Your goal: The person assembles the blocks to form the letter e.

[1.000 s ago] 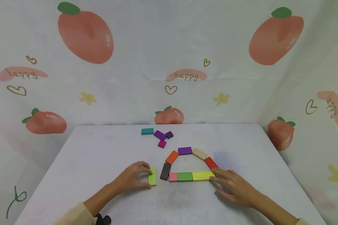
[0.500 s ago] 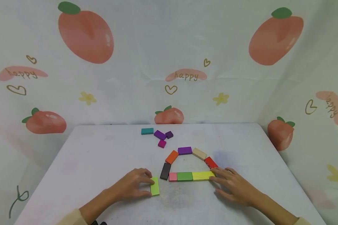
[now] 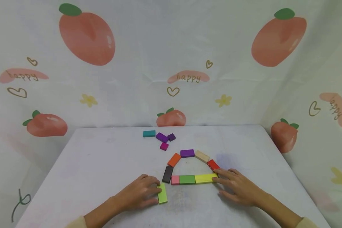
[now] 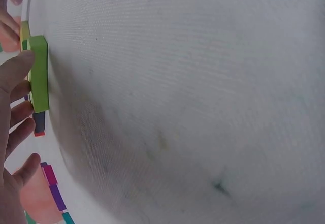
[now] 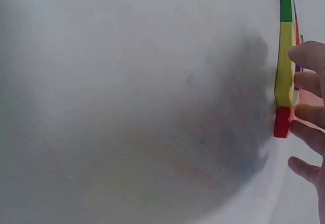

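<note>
My left hand (image 3: 142, 192) holds a lime green block (image 3: 162, 193) by its left side, thumb at the near end and fingertips at the far end. In the left wrist view the thumb and fingers lie along this lime block (image 4: 39, 74). The block lies tilted just in front of a dark grey block (image 3: 167, 174). My right hand (image 3: 239, 187) has relaxed, spread fingers at the right end of a yellow block (image 3: 204, 178) and over the near end of a red block (image 3: 212, 165). Those fingers partly hide both blocks.
A pink block (image 3: 175, 180) and green block (image 3: 186, 179) continue the straight row. Orange (image 3: 174, 160), purple (image 3: 187, 153) and beige (image 3: 202, 156) blocks form an arch behind. Farther back lie a teal block (image 3: 149, 133), a magenta block (image 3: 164, 146) and two purple ones.
My left hand has brought the lime block nearer and to the right, turning it slightly, from left of the dark grey block to in front of it. My right hand stays almost still.
</note>
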Motion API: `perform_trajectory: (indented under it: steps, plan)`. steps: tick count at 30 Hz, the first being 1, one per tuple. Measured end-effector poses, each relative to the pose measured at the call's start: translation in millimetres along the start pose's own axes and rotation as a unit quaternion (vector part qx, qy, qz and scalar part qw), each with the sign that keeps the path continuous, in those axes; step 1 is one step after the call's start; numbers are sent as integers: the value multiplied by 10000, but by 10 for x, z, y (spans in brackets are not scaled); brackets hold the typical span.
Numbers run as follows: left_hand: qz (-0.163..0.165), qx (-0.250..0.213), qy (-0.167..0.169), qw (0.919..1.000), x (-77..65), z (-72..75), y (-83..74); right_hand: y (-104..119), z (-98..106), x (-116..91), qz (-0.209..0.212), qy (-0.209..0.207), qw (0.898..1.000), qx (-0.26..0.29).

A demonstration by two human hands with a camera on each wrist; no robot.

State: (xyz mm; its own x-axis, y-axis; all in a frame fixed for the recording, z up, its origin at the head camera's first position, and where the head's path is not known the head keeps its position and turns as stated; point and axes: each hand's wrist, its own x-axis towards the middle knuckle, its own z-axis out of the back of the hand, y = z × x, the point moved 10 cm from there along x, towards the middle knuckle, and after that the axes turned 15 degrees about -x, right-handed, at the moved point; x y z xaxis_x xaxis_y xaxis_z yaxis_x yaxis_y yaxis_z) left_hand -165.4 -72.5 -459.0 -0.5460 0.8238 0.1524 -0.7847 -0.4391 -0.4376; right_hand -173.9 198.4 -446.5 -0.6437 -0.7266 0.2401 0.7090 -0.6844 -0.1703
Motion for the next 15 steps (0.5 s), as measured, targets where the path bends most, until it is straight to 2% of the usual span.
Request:
perform_trajectory:
  steps: [3,6,11,15]
  plan:
    - [-20,43,46,10000,1,-28,-4,-18,-19,12,-31,165,9998,55]
    - [-206,110,9,9997,1,-39,-39,-22,-31,24,-38,252,9996,105]
    - [-549,309,-49,9980,16,-51,-125,-24,-37,22,-37,260,9995,173]
    - [-632,373,-71,9973,42,-58,-167,-34,-48,13,-87,268,9994,212]
